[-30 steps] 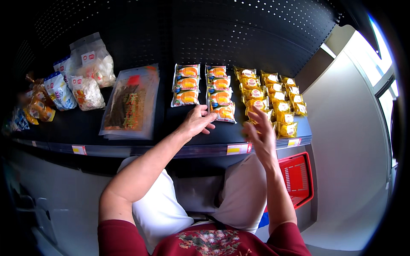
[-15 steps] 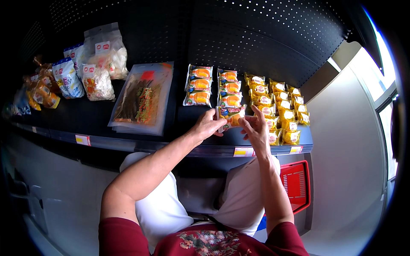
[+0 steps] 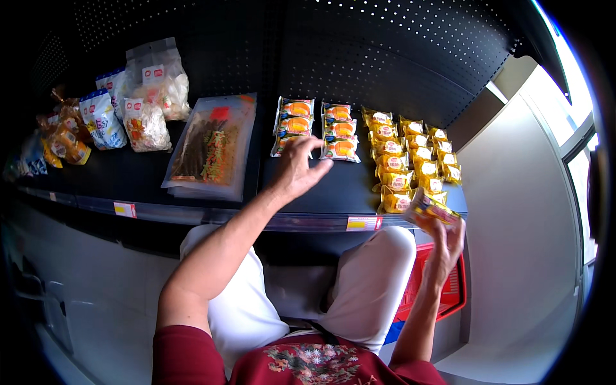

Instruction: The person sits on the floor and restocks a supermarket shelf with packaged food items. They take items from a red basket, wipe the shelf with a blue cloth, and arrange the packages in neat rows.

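My right hand (image 3: 444, 244) grips a packaged cake (image 3: 431, 208), its wrapper yellow and red, above the shelf's front edge at the right. Over the shelf's middle, my left hand (image 3: 298, 173) is empty with thumb and fingers apart. Its fingertips reach in front of a short column of orange-and-white packaged cakes (image 3: 296, 124), partly covering the nearest one. Beside that column stands a second column of the same cakes (image 3: 339, 131). Several yellow-wrapped cakes (image 3: 393, 162) are lined up in rows farther right, just behind the held pack.
A dark shelf (image 3: 308, 204) carries flat clear bags (image 3: 212, 144) of dark strips left of the cakes. White and blue snack bags (image 3: 102, 119) stand farther left. Below the shelf at right sits a red basket (image 3: 452, 292). A pale panel (image 3: 513, 186) borders the right side.
My right hand has carried the packaged cake right and toward me, away from my left hand. My left hand has let go of it and moved slightly left.
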